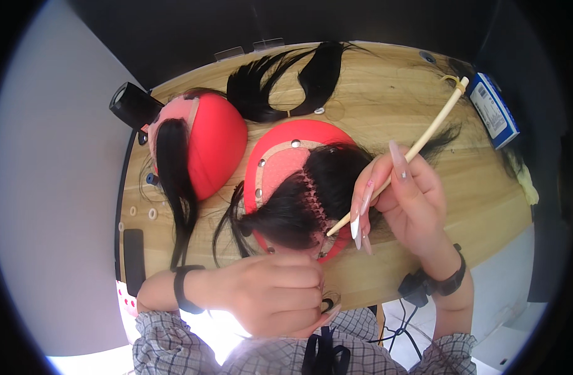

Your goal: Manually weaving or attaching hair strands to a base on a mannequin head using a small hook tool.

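Note:
A red head form [324, 128] with a pale mesh wig cap [280, 172] pinned over it lies in front of me. Black hair [286, 209] covers part of the cap, split by a row of small knots. In my right hand [411, 197] is a pale wooden stick [433, 128], pinched between thumb and fingers. Its tapered tip meets the cap near the lower end of that row. My left hand [274, 294] is curled closed at the near edge of the form. A dark curl shows by its thumb; what the fingers grip is hidden.
A second red head form [217, 140] with a black hair hank [174, 169] stands at left, beside a black cylinder [133, 106]. Loose black hair [321, 78] lies behind. A blue-and-white box [492, 109] sits far right, and a dark flat block [134, 262] near left.

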`<action>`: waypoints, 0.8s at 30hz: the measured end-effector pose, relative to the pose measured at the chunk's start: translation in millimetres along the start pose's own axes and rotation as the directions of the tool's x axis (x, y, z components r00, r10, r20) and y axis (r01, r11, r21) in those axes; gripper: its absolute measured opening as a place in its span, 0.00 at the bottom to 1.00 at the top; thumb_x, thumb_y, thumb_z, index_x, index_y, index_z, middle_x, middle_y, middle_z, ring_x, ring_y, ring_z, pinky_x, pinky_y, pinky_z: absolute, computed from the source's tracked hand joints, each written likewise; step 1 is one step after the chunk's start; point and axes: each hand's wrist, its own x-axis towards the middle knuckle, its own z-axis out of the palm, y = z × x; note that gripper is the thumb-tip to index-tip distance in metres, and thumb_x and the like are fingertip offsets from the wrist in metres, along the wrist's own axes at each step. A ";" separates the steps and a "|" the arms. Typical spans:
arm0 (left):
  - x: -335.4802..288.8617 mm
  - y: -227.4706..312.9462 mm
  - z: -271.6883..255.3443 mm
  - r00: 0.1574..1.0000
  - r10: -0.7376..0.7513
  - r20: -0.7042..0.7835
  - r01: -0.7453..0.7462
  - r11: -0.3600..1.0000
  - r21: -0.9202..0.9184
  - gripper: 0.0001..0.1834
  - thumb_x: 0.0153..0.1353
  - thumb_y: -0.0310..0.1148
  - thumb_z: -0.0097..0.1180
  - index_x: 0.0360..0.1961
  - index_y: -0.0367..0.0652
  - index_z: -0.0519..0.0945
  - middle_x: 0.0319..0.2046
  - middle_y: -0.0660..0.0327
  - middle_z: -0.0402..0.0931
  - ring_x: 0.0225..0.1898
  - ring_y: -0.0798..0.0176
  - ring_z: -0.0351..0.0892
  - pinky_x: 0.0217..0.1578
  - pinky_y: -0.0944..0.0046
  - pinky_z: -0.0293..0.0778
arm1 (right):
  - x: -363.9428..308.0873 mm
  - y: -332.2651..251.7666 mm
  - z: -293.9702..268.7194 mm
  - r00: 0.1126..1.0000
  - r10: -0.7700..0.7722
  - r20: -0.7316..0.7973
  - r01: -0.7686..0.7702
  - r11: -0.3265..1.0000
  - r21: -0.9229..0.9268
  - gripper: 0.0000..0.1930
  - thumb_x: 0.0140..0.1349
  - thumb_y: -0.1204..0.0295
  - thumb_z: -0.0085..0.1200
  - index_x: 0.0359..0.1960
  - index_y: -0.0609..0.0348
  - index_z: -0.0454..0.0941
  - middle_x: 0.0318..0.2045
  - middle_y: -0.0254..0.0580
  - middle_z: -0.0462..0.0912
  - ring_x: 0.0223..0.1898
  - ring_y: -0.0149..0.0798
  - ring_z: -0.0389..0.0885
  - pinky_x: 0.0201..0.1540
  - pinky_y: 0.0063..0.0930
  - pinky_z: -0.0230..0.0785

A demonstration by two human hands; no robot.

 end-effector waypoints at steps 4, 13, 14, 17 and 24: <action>-2.0 -3.9 -0.1 1.000 0.008 0.005 -0.008 1.000 0.013 0.09 0.48 0.20 0.60 0.16 0.38 0.73 0.21 0.62 0.70 0.23 0.63 0.72 0.32 0.63 0.81 | -2.4 2.2 1.7 1.000 -0.020 0.016 0.019 0.998 0.053 0.15 0.77 0.65 0.37 0.42 0.65 0.72 0.33 0.48 0.80 0.29 0.32 0.80 0.33 0.24 0.75; -0.4 -0.8 -1.5 0.999 0.017 0.027 -0.018 0.999 0.040 0.10 0.49 0.20 0.61 0.16 0.38 0.73 0.20 0.62 0.69 0.22 0.64 0.70 0.34 0.63 0.81 | -2.4 -1.6 8.1 0.998 -0.032 0.052 0.040 0.987 -0.155 0.12 0.77 0.67 0.34 0.37 0.61 0.65 0.27 0.50 0.76 0.24 0.35 0.77 0.27 0.25 0.73; 0.1 -1.3 -0.8 0.999 0.022 0.026 -0.023 0.999 0.037 0.10 0.49 0.20 0.61 0.16 0.38 0.73 0.20 0.62 0.69 0.22 0.64 0.70 0.34 0.63 0.81 | -4.1 -1.0 7.6 0.998 -0.033 0.048 0.041 0.986 -0.160 0.12 0.77 0.67 0.34 0.37 0.61 0.65 0.27 0.50 0.76 0.24 0.35 0.77 0.27 0.25 0.73; 1.3 -2.1 0.1 0.999 0.034 0.014 -0.034 0.999 0.039 0.10 0.50 0.20 0.61 0.16 0.38 0.73 0.20 0.63 0.69 0.22 0.64 0.70 0.34 0.63 0.81 | -7.5 3.7 5.6 0.996 -0.062 0.060 0.065 0.997 -0.040 0.09 0.76 0.71 0.41 0.46 0.65 0.71 0.31 0.42 0.80 0.29 0.26 0.76 0.33 0.19 0.71; -0.8 -0.7 -0.2 1.000 0.025 0.014 -0.026 0.999 0.029 0.13 0.52 0.19 0.61 0.16 0.38 0.71 0.19 0.62 0.66 0.23 0.62 0.69 0.31 0.60 0.78 | -6.9 6.4 4.7 0.992 -0.089 0.092 0.093 0.995 -0.039 0.10 0.76 0.71 0.41 0.48 0.66 0.70 0.32 0.42 0.79 0.28 0.26 0.76 0.31 0.19 0.70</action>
